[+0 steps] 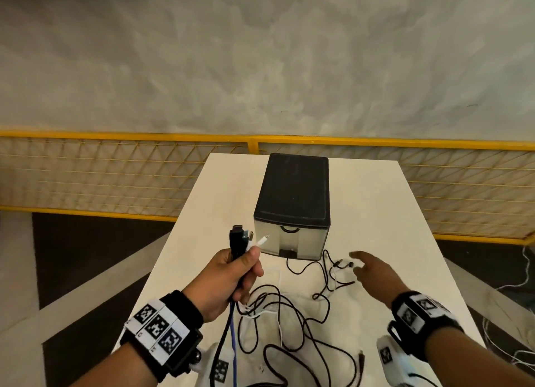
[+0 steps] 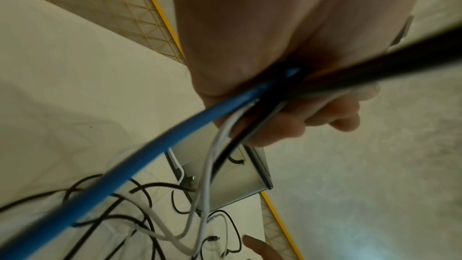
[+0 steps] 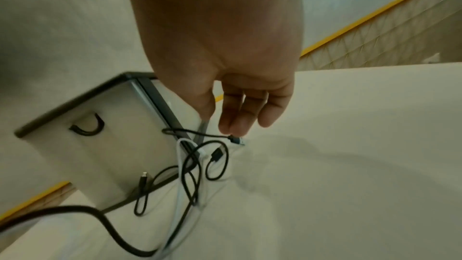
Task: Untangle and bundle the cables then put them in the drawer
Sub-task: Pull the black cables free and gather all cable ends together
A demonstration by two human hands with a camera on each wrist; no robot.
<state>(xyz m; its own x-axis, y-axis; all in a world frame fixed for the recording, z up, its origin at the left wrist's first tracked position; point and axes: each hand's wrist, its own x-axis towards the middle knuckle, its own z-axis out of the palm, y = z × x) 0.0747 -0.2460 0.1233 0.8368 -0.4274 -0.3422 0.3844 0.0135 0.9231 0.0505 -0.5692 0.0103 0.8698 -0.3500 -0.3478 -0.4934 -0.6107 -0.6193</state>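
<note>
Fingers (image 1: 252, 266) of left hand (image 1: 228, 282) are gripping cable ends (image 1: 244, 239); right hand (image 1: 373, 271) is hovering spread, its fingertip contact with a plug (image 3: 236, 139) unclear.

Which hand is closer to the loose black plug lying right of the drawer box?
Right. The right hand hovers just above the black plug, fingers open. The left hand is farther left, gripping a bunch of cable ends.

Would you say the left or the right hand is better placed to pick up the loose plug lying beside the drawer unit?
Right. The right hand is open, its fingertips just above the loose plug by the drawer unit. The left hand is busy gripping gathered cable ends.
</note>
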